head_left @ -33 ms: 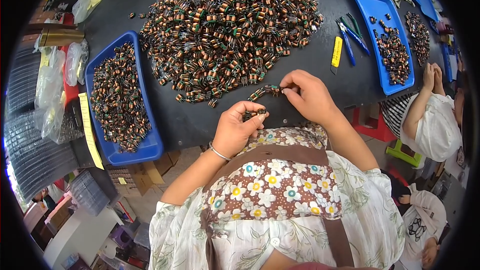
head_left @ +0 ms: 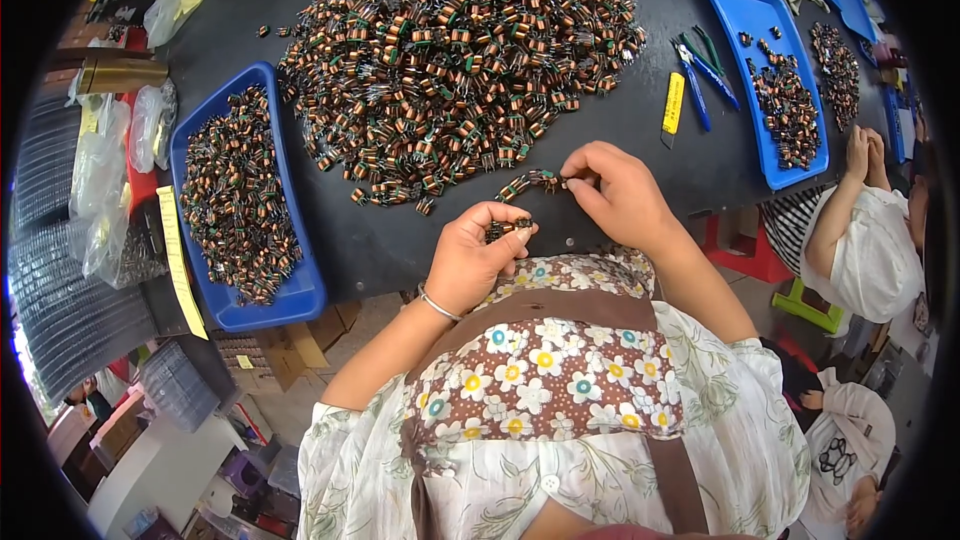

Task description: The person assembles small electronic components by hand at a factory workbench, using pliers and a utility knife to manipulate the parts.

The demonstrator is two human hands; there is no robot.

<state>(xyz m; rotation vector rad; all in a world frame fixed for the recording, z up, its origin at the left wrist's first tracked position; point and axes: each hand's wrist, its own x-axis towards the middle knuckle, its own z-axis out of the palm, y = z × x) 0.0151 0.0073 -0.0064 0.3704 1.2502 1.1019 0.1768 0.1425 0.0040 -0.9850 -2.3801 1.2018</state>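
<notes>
Small copper-wound coils with dark and green ends form a large pile (head_left: 460,60) on the dark table in front of me. My left hand (head_left: 480,250) is closed around a few coils (head_left: 494,231), partly hidden by its fingers. Just beyond it, a short row of loose coils (head_left: 528,182) lies between the pile and my hands. At the right end of this row, my right hand (head_left: 617,190) pinches with thumb and forefinger at a coil, whose near end is covered by the fingertips.
A blue tray (head_left: 305,230) heaped with coils stands on the left, beside a yellow paper strip (head_left: 180,260). To the right lie a yellow cutter (head_left: 672,110), blue-handled pliers (head_left: 697,95) and another blue tray (head_left: 800,175) with coils. A co-worker's hands (head_left: 866,155) are at far right.
</notes>
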